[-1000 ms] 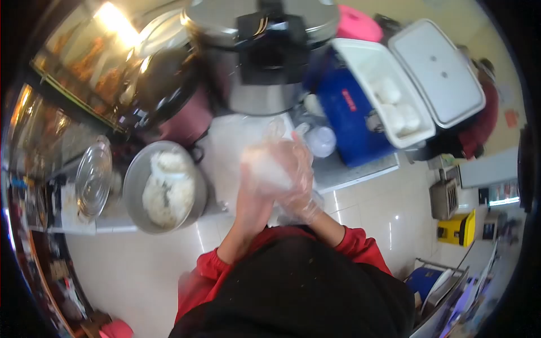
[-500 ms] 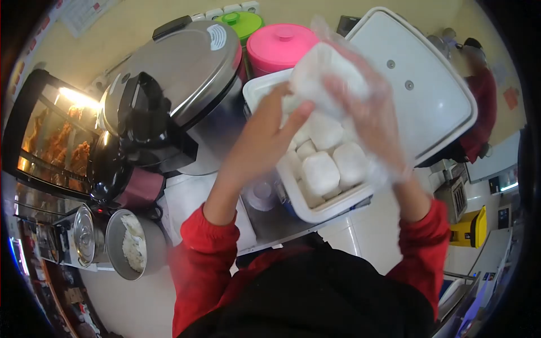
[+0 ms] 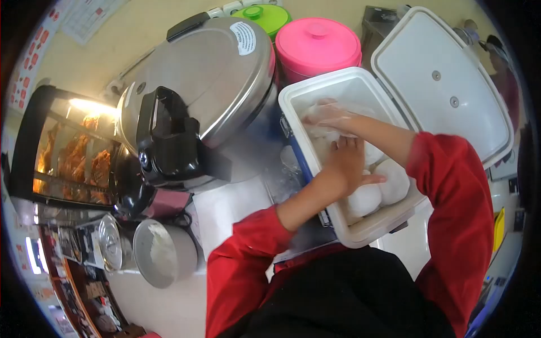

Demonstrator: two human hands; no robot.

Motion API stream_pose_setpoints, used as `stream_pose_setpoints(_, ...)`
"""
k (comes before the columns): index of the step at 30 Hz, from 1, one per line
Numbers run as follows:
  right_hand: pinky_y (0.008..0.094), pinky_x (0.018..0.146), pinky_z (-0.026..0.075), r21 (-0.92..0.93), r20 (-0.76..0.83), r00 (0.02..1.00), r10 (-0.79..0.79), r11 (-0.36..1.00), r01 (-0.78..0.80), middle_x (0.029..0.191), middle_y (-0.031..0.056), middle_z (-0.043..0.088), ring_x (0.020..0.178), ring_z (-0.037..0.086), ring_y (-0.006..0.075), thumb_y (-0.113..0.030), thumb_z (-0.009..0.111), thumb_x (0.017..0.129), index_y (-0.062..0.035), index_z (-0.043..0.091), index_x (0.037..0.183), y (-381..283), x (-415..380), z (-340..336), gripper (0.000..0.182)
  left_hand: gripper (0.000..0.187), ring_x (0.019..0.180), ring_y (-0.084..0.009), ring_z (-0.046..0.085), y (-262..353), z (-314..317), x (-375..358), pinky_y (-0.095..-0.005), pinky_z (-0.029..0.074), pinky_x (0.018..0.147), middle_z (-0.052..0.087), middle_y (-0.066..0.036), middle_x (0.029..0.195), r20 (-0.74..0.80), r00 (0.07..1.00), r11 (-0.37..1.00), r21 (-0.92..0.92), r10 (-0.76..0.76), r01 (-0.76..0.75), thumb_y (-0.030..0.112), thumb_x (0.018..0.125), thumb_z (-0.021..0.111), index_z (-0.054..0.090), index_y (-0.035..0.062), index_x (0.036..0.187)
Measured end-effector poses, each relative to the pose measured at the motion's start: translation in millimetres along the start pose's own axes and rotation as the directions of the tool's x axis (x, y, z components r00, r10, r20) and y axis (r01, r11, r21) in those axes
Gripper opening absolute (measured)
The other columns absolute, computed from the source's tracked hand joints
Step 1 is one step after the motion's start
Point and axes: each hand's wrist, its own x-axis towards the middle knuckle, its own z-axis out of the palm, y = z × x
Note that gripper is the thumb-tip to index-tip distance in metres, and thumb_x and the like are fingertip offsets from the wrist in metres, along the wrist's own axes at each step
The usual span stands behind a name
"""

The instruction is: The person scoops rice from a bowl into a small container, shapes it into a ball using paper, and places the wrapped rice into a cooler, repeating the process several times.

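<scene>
A white cooler box (image 3: 369, 239) with a blue body stands in front of me, its lid open to the right. Rounded white wrapped portions (image 3: 391, 180) lie inside, several hidden beneath my hands. My right hand (image 3: 332, 117), in a clear plastic glove, reaches down into the far half of the box. Its fingers curl over a white bundle (image 3: 322, 135), largely covered by the hand and glove. Bare, my left hand (image 3: 345, 169) is over the near half, fingers extended toward the bundle and thumb stretched across the portions.
Left of the box stands a large steel rice cooker (image 3: 208, 73) with a black latch. Behind are a pink lidded container (image 3: 318, 45) and a green lid (image 3: 262, 17). A lit glass food cabinet (image 3: 70, 149), white paper (image 3: 228, 208) and a pot with rice (image 3: 163, 253) are further left.
My right hand has gone from above the box down into it with the white bundle. My left hand has lowered over the portions. The whole view has shifted.
</scene>
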Motion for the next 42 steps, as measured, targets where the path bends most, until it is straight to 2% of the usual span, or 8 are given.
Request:
stream_pose_setpoints(2, 0.0378, 0.079, 0.043, -0.044, 0.065, 0.997, 0.041, 0.998, -0.038, 0.098, 0.0156, 0.058, 0.092, 0.054, 0.0272, -0.036, 0.055, 0.079, -0.0044, 0.056, 0.105, -6, 16, 12, 0.041, 0.096, 0.106, -0.0362, 0.043, -11, 24, 3, -0.047, 0.035, 0.089, 0.043, -0.028, 0.116, -0.299, 0.937, 0.983, 0.05, 0.182, -0.175, 0.063, 0.065, 0.058, 0.037, -0.0149, 0.117)
stream_pose_setpoints(10, 0.0372, 0.07, 0.044, 0.409, 0.227, 0.941, 0.249, 0.853, -0.324, 0.091, 0.0108, 0.059, 0.081, 0.055, 0.0226, -0.029, 0.048, 0.083, -0.0059, 0.058, 0.102, -19, -5, -28, 0.031, 0.063, 0.099, -0.0315, 0.053, -13, 14, 5, -0.0494, 0.034, 0.089, 0.057, -0.022, 0.102, -0.337, 0.94, 0.977, 0.214, 0.061, 0.013, 0.052, 0.077, 0.051, 0.057, -0.0078, 0.097)
stream_pose_setpoints(14, 0.037, 0.065, 0.045, 0.65, 0.208, 0.931, 0.3, 0.669, -0.361, 0.087, 0.0084, 0.059, 0.075, 0.055, 0.0203, -0.026, 0.045, 0.085, -0.0066, 0.058, 0.1, -19, -13, -24, 0.028, 0.023, 0.082, -0.0331, 0.06, -55, -26, 28, -0.0425, 0.043, 0.081, 0.061, -0.022, 0.088, 0.118, 0.991, 0.98, 0.183, 0.056, -0.077, 0.009, 0.074, 0.044, 0.064, -0.0003, 0.079)
stream_pose_setpoints(19, 0.0364, 0.058, 0.043, 0.742, 0.191, 0.982, -0.003, 0.656, -0.142, 0.083, 0.0099, 0.059, 0.072, 0.055, 0.0168, -0.023, 0.042, 0.084, 0.0, 0.057, 0.098, 21, -22, -29, 0.031, 0.031, 0.098, -0.0336, 0.055, -85, -23, 35, -0.0486, 0.035, 0.091, 0.06, -0.018, 0.101, -0.077, 0.982, 0.92, 0.369, 0.174, -0.134, 0.023, 0.083, 0.041, 0.062, 0.0025, 0.094)
stream_pose_setpoints(22, 0.0341, 0.06, 0.043, 0.678, 0.146, 0.96, -0.24, 0.73, 0.079, 0.086, 0.0109, 0.058, 0.077, 0.055, 0.0152, -0.025, 0.041, 0.085, 0.0015, 0.056, 0.1, 68, 17, 1, 0.035, 0.035, 0.102, -0.0333, 0.053, -79, -36, 53, -0.0502, 0.031, 0.094, 0.059, -0.017, 0.105, 0.24, 0.955, 0.919, 0.387, -0.176, 0.073, 0.026, 0.085, 0.039, 0.061, 0.0017, 0.097)
stream_pose_setpoints(25, 0.0346, 0.067, 0.044, 0.816, 0.198, 0.98, -0.037, 0.56, -0.143, 0.089, 0.0116, 0.059, 0.085, 0.056, 0.0191, -0.027, 0.04, 0.086, -0.0004, 0.054, 0.105, 40, -12, -17, 0.035, 0.036, 0.102, -0.0336, 0.053, -83, -33, 57, -0.0508, 0.031, 0.094, 0.059, -0.017, 0.105, 0.27, 0.943, 0.919, 0.385, -0.196, 0.081, 0.027, 0.085, 0.039, 0.061, 0.0017, 0.097)
stream_pose_setpoints(28, 0.0363, 0.089, 0.04, -0.21, 0.211, 0.899, -0.384, 0.88, 0.425, 0.111, 0.014, 0.055, 0.103, 0.052, 0.0265, -0.038, 0.052, 0.082, -0.007, 0.05, 0.118, 40, -43, -59, 0.048, 0.032, 0.098, -0.0329, 0.055, -90, -33, 59, -0.0475, 0.037, 0.089, 0.06, -0.016, 0.101, 0.234, 0.944, 0.859, 0.505, -0.233, 0.087, 0.026, 0.084, 0.042, 0.063, 0.0045, 0.094)
stream_pose_setpoints(42, 0.037, 0.092, 0.037, -0.126, 0.27, 0.961, 0.056, 0.992, -0.022, 0.114, 0.0155, 0.054, 0.109, 0.049, 0.03, -0.053, 0.07, 0.059, -0.0051, 0.05, 0.118, 10, -125, -69, 0.078, 0.023, 0.094, -0.0309, 0.056, -105, -42, 64, -0.0393, 0.043, 0.081, 0.061, -0.015, 0.097, 0.139, 0.973, 0.9, 0.422, -0.186, 0.112, 0.017, 0.077, 0.053, 0.058, 0.007, 0.097)
